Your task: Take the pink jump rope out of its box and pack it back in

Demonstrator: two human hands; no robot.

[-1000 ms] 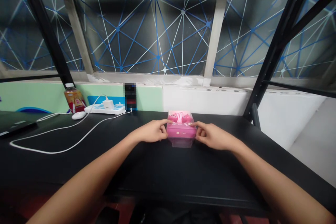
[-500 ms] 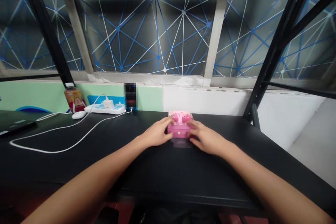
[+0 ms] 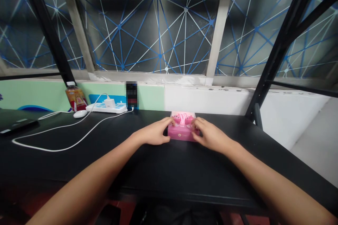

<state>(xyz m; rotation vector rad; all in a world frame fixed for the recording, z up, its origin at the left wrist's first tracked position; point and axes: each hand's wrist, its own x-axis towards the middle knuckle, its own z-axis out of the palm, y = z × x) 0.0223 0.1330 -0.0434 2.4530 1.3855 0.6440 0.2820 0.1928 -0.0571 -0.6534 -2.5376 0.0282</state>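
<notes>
A small pink box (image 3: 182, 134) with a pale, pink-printed upper part lies on the black desk (image 3: 169, 172). At its left side is my left hand (image 3: 155, 132), its fingers bent over the upper left edge and its thumb by the lower left corner. My right hand (image 3: 210, 133) grips the opposite side, fingers curled over the top right edge and thumb against the right front. Between the two hands the front of the box faces me. The fingertips partly cover both of its sides.
To the left stand a drink bottle (image 3: 75, 96), a white power strip (image 3: 116, 108) with a charger (image 3: 109, 103), and a white mouse (image 3: 80, 114). A white cable (image 3: 52, 150) loops over the desk. Black metal posts (image 3: 274, 49) rise at both sides before the window.
The clear flap seen in front of the box no longer shows. The box front looks wider and a little nearer. My right thumb has moved up against its right side.
</notes>
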